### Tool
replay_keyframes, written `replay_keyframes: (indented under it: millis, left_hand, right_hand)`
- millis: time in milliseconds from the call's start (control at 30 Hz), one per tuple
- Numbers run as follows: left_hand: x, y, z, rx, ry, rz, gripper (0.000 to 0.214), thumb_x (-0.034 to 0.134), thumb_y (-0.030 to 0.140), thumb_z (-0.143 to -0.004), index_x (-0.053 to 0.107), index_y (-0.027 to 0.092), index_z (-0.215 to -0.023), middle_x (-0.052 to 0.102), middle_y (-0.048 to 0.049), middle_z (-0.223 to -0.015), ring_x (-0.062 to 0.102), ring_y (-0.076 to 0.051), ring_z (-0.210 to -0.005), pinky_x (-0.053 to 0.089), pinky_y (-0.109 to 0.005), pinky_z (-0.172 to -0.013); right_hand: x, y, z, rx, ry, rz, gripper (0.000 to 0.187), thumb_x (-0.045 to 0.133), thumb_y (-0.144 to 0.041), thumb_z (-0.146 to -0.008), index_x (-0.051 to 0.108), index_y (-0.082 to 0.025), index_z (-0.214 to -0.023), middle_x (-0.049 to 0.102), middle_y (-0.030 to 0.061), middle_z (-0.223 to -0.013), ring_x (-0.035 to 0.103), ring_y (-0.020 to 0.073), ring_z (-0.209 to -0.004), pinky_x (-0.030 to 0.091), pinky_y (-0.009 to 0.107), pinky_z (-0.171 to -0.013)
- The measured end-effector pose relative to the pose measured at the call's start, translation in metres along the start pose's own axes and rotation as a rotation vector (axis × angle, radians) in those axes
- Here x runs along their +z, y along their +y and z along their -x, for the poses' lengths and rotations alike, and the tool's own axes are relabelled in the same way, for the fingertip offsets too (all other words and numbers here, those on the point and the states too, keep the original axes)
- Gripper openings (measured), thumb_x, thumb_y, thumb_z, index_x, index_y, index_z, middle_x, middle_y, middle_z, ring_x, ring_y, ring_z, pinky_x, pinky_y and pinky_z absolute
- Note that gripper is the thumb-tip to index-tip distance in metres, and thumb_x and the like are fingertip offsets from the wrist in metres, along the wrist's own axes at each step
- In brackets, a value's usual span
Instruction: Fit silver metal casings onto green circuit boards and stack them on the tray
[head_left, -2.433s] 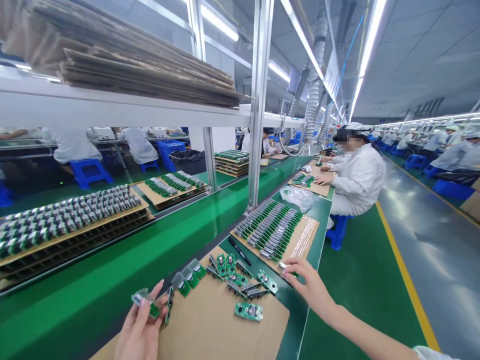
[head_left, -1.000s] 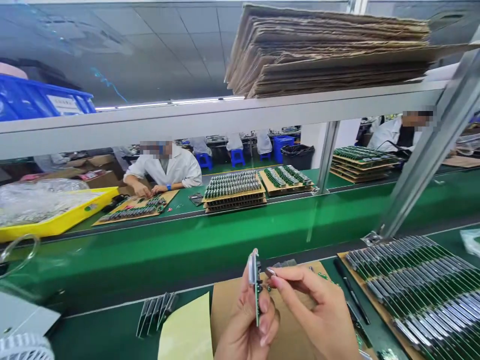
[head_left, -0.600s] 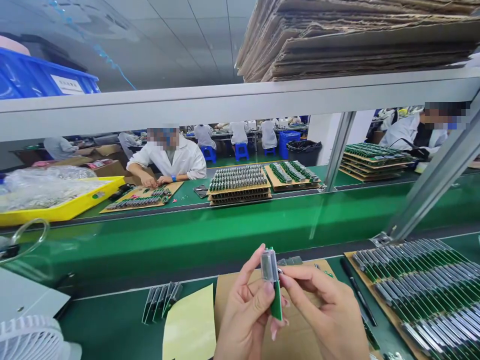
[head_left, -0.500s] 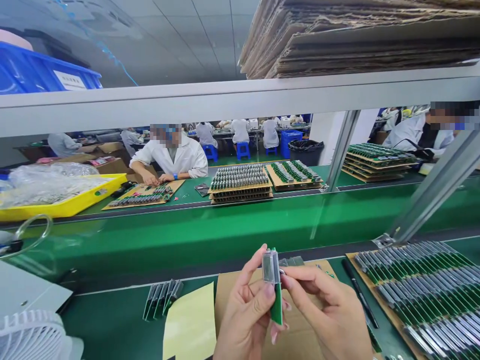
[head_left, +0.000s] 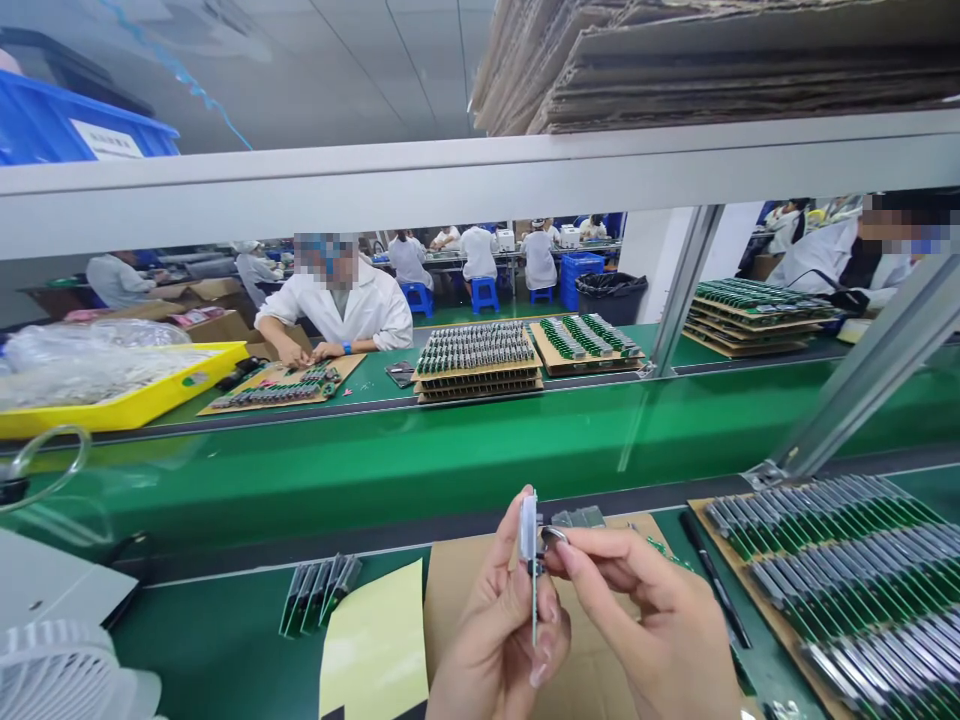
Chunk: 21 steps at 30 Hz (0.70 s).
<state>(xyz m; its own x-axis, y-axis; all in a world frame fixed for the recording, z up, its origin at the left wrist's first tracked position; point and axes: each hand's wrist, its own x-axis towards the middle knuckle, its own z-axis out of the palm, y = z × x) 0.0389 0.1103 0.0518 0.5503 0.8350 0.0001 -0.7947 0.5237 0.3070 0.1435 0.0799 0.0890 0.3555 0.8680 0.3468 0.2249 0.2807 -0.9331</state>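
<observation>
My left hand (head_left: pixel 506 610) grips a green circuit board (head_left: pixel 534 600) between thumb and fingers. The board stands upright, nearly edge-on to me, with a clear-faced display (head_left: pixel 527 525) on its upper part. Pinched between the thumb and index finger of my right hand (head_left: pixel 652 610) is a small round metal disc (head_left: pixel 553 536). It is close to the board's right-hand face, where small dark parts stick out. I cannot tell whether disc and board touch. Below both hands lies a cardboard sheet (head_left: pixel 454 570).
At right, a cardboard tray (head_left: pixel 739 585) carries rows of boards, with a black pen (head_left: pixel 712 575) alongside. Several boards (head_left: pixel 319 595) and a yellow paper sheet (head_left: pixel 375 640) lie left. A white fan (head_left: pixel 71 670) stands at lower left. A co-worker (head_left: pixel 337 310) sits across the bench.
The board has turned in my left hand from showing its display face to nearly edge-on. The metal disc in my right hand now shows more plainly, beside the board.
</observation>
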Motion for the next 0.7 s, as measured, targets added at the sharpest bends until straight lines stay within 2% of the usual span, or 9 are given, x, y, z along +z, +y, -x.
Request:
replay_keyframes:
  millis: [67, 167, 267, 333, 400, 500, 600, 700]
  left_hand:
    - [-0.007, -0.002, -0.002, 0.013, -0.044, -0.009, 0.044, 0.079, 0.024, -0.075, 0.068, 0.028, -0.118, 0.069, 0.0010, -0.059, 0.055, -0.004, -0.040, 0.034, -0.010, -0.038]
    - [-0.008, -0.001, -0.002, 0.034, -0.042, -0.063, 0.043, 0.078, 0.025, -0.077, 0.068, 0.030, -0.118, 0.070, 0.0005, -0.059, 0.055, -0.004, -0.039, 0.035, -0.011, -0.039]
    - [0.003, 0.005, 0.004, 0.047, 0.040, -0.209, 0.046, 0.077, 0.029, -0.078, 0.066, 0.030, -0.122, 0.070, -0.0007, -0.058, 0.056, -0.006, -0.040, 0.038, -0.012, -0.039]
    - [0.013, 0.007, 0.009, 0.068, 0.147, -0.334, 0.054, 0.079, 0.031, -0.075, 0.063, 0.028, -0.127, 0.069, -0.0018, -0.057, 0.059, -0.009, -0.043, 0.040, -0.014, -0.039]
    - [0.022, 0.006, 0.012, 0.133, 0.288, -0.443, 0.062, 0.083, 0.031, -0.068, 0.064, 0.024, -0.127, 0.068, -0.0013, -0.056, 0.059, -0.011, -0.044, 0.043, -0.016, -0.038]
    - [0.032, 0.000, 0.013, 0.289, 0.487, -0.558, 0.064, 0.089, 0.029, -0.058, 0.070, 0.020, -0.119, 0.064, 0.0015, -0.050, 0.056, -0.011, -0.042, 0.045, -0.017, -0.037]
    - [0.036, -0.004, 0.012, 0.378, 0.563, -0.613, 0.058, 0.090, 0.030, -0.054, 0.075, 0.021, -0.110, 0.063, 0.0023, -0.048, 0.050, -0.008, -0.040, 0.048, -0.018, -0.039]
    - [0.036, -0.003, 0.012, 0.385, 0.579, -0.633, 0.057, 0.089, 0.030, -0.054, 0.075, 0.023, -0.108, 0.063, 0.0023, -0.047, 0.048, -0.008, -0.039, 0.049, -0.018, -0.039]
  right_hand:
    - [0.000, 0.001, 0.000, -0.013, 0.005, 0.027, 0.010, 0.065, -0.023, -0.082, 0.075, -0.025, -0.082, 0.079, -0.0026, -0.077, 0.076, 0.0139, -0.069, 0.060, 0.015, -0.064]
    - [-0.004, 0.001, -0.001, -0.094, -0.012, 0.102, 0.012, 0.064, -0.021, -0.083, 0.075, -0.026, -0.082, 0.078, -0.0039, -0.077, 0.075, 0.0130, -0.067, 0.059, 0.016, -0.066]
    - [-0.012, 0.000, -0.005, -0.225, -0.094, 0.185, 0.015, 0.064, -0.020, -0.083, 0.076, -0.027, -0.086, 0.079, -0.0031, -0.080, 0.074, 0.0143, -0.066, 0.059, 0.019, -0.067]
    - [-0.016, 0.000, -0.008, -0.258, -0.160, 0.207, 0.017, 0.065, -0.019, -0.083, 0.077, -0.029, -0.089, 0.079, -0.0020, -0.081, 0.074, 0.0157, -0.066, 0.059, 0.020, -0.065]
    - [-0.018, 0.001, -0.011, -0.154, -0.200, 0.140, 0.015, 0.064, -0.023, -0.085, 0.077, -0.029, -0.089, 0.078, -0.0012, -0.077, 0.072, 0.0161, -0.063, 0.058, 0.021, -0.061]
    - [-0.017, 0.006, -0.017, 0.147, -0.310, -0.104, 0.017, 0.061, -0.035, -0.090, 0.076, -0.027, -0.091, 0.076, 0.0003, -0.073, 0.070, 0.0164, -0.060, 0.057, 0.024, -0.059]
    - [-0.016, 0.013, -0.022, 0.311, -0.481, -0.302, 0.021, 0.061, -0.038, -0.090, 0.076, -0.028, -0.102, 0.077, 0.0027, -0.082, 0.071, 0.0180, -0.067, 0.057, 0.028, -0.067]
    - [-0.017, 0.016, -0.023, 0.372, -0.525, -0.382, 0.025, 0.062, -0.038, -0.090, 0.074, -0.028, -0.109, 0.077, 0.0038, -0.083, 0.071, 0.0194, -0.072, 0.055, 0.032, -0.076]
